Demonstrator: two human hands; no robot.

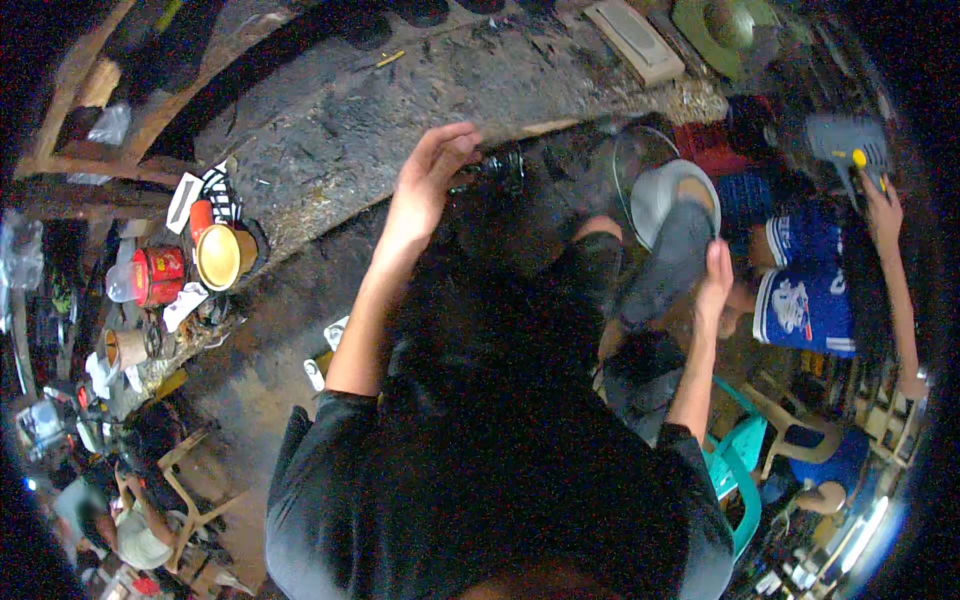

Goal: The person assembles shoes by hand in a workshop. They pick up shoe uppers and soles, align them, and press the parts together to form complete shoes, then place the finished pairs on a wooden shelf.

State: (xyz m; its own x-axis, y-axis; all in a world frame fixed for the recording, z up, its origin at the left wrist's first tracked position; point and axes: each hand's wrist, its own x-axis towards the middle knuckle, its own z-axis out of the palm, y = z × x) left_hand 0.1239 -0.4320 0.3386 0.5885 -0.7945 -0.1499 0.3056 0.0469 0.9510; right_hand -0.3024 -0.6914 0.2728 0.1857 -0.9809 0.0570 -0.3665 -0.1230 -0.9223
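Note:
My left hand [430, 180] is raised near the edge of a long, dark, worn bench [320, 140]. Its fingers stretch out, slightly bent, and nothing shows in them. Just past the fingertips, lower down, lies a dark shiny object [510, 172] too dim to name. On the other side, my right hand [716, 275] is held up with its fingers straight and close together, also without anything visible in it. It is nearest to a dark grey cloth-covered shape [675, 255], which overlaps a pale round basin-like thing [650, 205].
Standing at right, a person in blue shorts [800, 300] holds a grey paddle-shaped thing with a yellow button [848, 150]. A teal plastic chair [740, 460] is beside my right arm. A yellow container [220, 257] and red tin [158, 276] stand at left. Another person [140, 535] sits lower left.

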